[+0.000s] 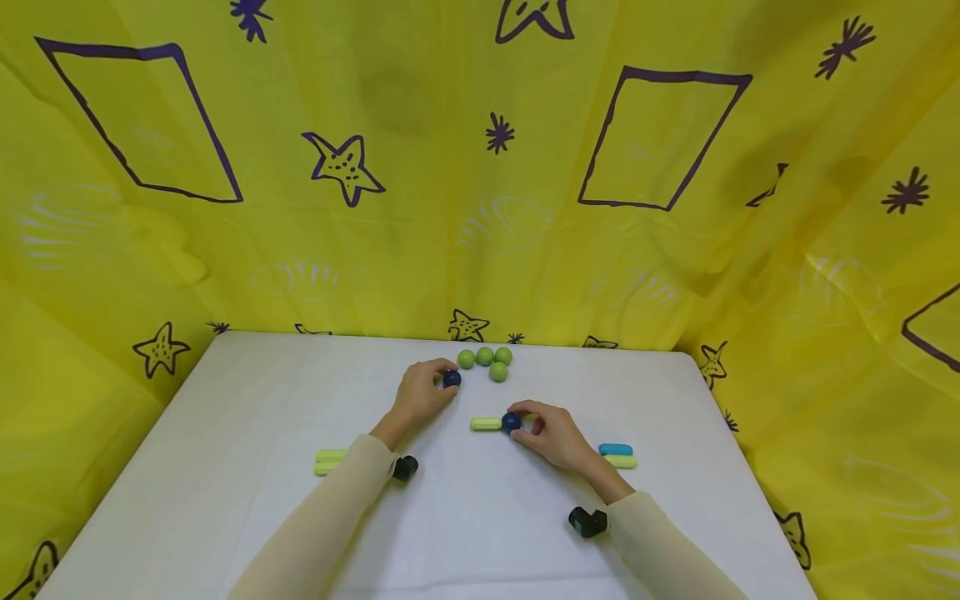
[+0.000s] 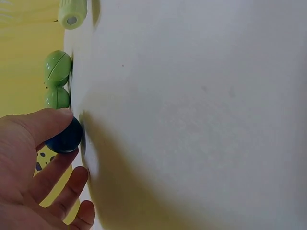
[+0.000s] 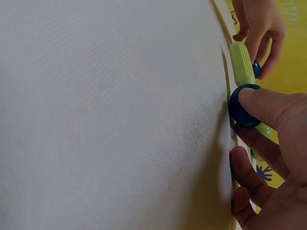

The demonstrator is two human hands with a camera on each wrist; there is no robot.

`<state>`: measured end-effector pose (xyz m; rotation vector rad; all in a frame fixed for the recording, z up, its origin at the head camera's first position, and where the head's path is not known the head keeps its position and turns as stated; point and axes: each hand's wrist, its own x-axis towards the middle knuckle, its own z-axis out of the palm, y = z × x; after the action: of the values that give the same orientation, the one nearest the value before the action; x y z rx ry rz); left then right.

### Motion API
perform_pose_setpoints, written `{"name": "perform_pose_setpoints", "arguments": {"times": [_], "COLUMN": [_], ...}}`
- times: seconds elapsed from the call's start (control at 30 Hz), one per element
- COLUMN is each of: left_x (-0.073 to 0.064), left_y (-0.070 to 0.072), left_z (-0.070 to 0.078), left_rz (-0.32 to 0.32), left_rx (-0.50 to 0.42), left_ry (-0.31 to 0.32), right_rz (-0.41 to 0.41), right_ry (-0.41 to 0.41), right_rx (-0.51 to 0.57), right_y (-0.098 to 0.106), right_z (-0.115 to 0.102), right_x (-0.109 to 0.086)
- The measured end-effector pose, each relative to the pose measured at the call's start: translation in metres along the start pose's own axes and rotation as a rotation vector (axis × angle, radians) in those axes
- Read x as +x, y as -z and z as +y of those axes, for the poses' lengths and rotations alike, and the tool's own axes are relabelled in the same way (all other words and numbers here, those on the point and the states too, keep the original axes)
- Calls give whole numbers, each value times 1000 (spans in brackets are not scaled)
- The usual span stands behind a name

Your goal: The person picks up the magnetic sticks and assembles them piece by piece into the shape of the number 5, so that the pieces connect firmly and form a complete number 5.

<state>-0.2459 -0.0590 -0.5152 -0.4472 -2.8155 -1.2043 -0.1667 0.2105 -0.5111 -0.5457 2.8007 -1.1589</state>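
Observation:
Toward the back of the table, my left hand (image 1: 420, 393) pinches a dark blue ball (image 1: 452, 378) between thumb and fingers. In the left wrist view the thumb lies along the top of that ball (image 2: 66, 140); the other fingers are spread below. Several green balls (image 1: 498, 372) sit just beyond and to the right of it. My right hand (image 1: 557, 435) pinches another dark blue ball (image 1: 512, 422) at the right end of a light green rod (image 1: 486, 424). In the right wrist view the ball (image 3: 243, 109) meets the end of the ribbed rod (image 3: 242, 62).
Two light green rods (image 1: 330, 456) lie side by side left of the left forearm, partly covered by the sleeve. Beyond the right wrist are a blue rod (image 1: 616, 449) and a light green rod (image 1: 621, 462). A yellow curtain (image 1: 420, 250) surrounds the white table (image 1: 247, 417).

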Motion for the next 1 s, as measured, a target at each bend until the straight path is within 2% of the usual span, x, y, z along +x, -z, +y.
{"name": "perform_pose_setpoints", "arguments": {"times": [0.27,0.5,0.7,1.0], "left_x": [-14,-30,-42,-49], "left_y": [9,15,16,12], "left_z": [-3,1,3,-3], "left_rz": [-42,-106,-148,-145], "left_rx": [-65,-116,-134,-116], "left_ry": [-22,-61,-69,-103], "right_rz": [32,56,54,59], "right_ry": [0,-38,-56,-49], "right_rx": [4,0,-7,-1], "right_y": [-6,-7,-8,-8], "right_z": [4,2,2,1], "right_x": [2,2,4,4]}}
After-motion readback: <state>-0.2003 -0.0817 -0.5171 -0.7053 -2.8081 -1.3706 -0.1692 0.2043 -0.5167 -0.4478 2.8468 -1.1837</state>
